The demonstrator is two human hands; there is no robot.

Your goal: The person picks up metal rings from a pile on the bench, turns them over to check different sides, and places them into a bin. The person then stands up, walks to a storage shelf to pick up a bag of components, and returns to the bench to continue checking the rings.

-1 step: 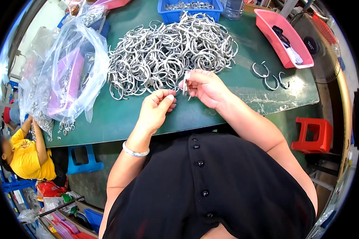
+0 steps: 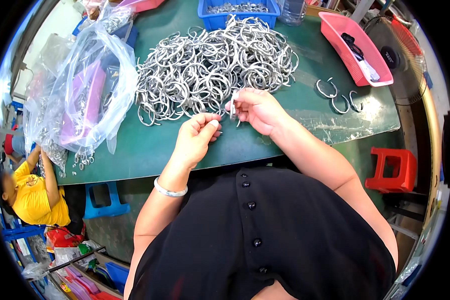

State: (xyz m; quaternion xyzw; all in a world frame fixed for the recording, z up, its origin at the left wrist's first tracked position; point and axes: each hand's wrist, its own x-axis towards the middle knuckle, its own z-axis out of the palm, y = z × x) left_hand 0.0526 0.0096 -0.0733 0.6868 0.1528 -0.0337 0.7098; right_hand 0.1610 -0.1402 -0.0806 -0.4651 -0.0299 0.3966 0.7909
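A large heap of silver C-shaped bangles (image 2: 185,75) lies on the green table (image 2: 185,165) in front of me. At the heap's near edge, my right hand (image 2: 259,112) pinches one silver bangle (image 2: 233,107) between thumb and fingers, seen nearly edge-on. My left hand (image 2: 195,136) is close by on the left, its thumb pressed against the bent fingers. A tiny bit of metal may show at those fingertips, but what they hold is hard to make out. Three separate open bangles (image 2: 341,113) lie on the table at the right.
A blue bin (image 2: 240,21) of small metal pieces stands behind the heap. Clear plastic bags (image 2: 122,80) spread over the left side. A pink basket (image 2: 330,35) and a fan (image 2: 410,60) are at the right. A red stool (image 2: 392,170) and a person in yellow (image 2: 35,200) flank the table.
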